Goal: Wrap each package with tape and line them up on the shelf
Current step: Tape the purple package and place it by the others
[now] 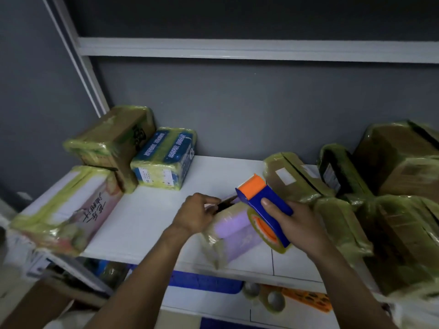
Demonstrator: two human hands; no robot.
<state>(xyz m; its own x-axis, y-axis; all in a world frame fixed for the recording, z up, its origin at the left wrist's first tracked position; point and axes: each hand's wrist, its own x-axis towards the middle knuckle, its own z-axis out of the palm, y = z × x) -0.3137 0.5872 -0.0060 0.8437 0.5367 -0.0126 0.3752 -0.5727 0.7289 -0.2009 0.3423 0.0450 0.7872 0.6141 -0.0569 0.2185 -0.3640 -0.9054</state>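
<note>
1. The left hand sits at the centre of the frame. Its forearm rises from the bottom edge, and the back of the hand faces the camera. The fingers are curled, pinching a thin dark tape strip that runs up and right to the dispenser's mouth.
2. The right hand enters from the lower right and grips the blue-and-orange tape dispenser. The thumb lies flat along its blue side and the other fingers wrap behind. The orange head points to the upper left, and the roll sits at the lower end.
3. The purple package lies on the white shelf near its front edge, just below both hands and under the dispenser. It is blurred.
4. Three wrapped packages cluster at the left of the frame, touching one another.
5. More wrapped boxes crowd the right side, packed close together.
6. On the lower level, at bottom centre-right, spare tape rolls lie beside an orange object.
</note>
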